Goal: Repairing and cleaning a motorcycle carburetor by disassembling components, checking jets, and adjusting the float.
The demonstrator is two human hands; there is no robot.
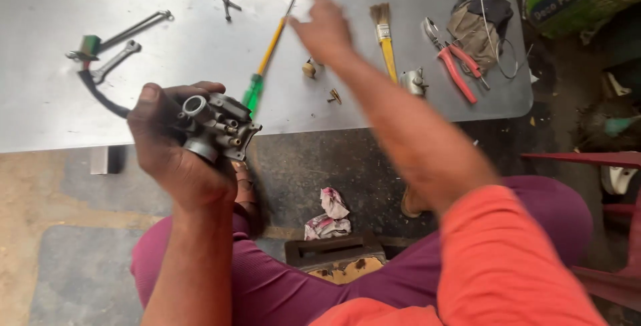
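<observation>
My left hand grips a grey metal carburetor body and holds it above the floor, just in front of the metal sheet's near edge. A black hose trails from it to the left. My right hand is stretched out over the metal sheet, blurred, fingers apart and holding nothing. It hovers beside a screwdriver with a yellow shaft and green handle, and just above a small brass part.
On the sheet lie two spanners, a small bolt, a yellow paintbrush, red-handled pliers, a small metal cap, a brass screw and a rag. A crumpled cloth lies on the floor.
</observation>
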